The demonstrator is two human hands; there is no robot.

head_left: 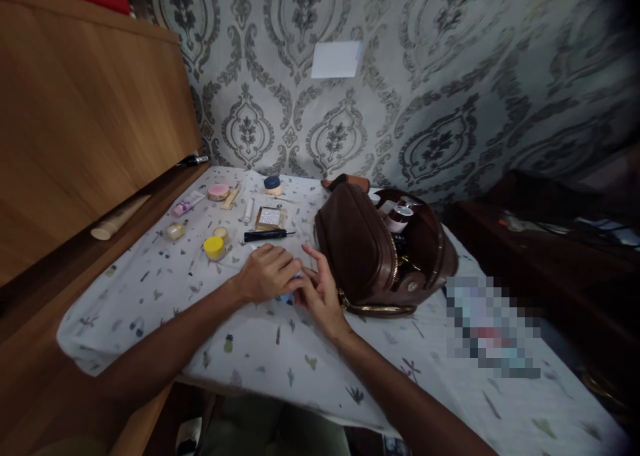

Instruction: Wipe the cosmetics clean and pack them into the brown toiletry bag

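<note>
My left hand [267, 273] is closed, its fingers curled round a small light-blue item [286, 299] that is mostly hidden. Against it, my right hand [323, 295] has its thumb and fingers pressed at the same item, with one finger sticking up. Just beyond the left hand lies a black tube [265, 235] with a thin tip. A compact with a glittery silver top [270, 218] sits behind that. To the right of my hands stands a brown cosmetic bag [355, 243], unzipped, with jars and bottles inside.
Farther left on the patterned tablecloth [170, 356] are a yellow-lidded jar [214, 247], a pink compact [219, 191], a purple-white tube [187, 204] and a navy-lidded jar [273, 185]. A wooden cabinet [95, 96] borders the left side. A blurred-out item [493, 326] lies at right.
</note>
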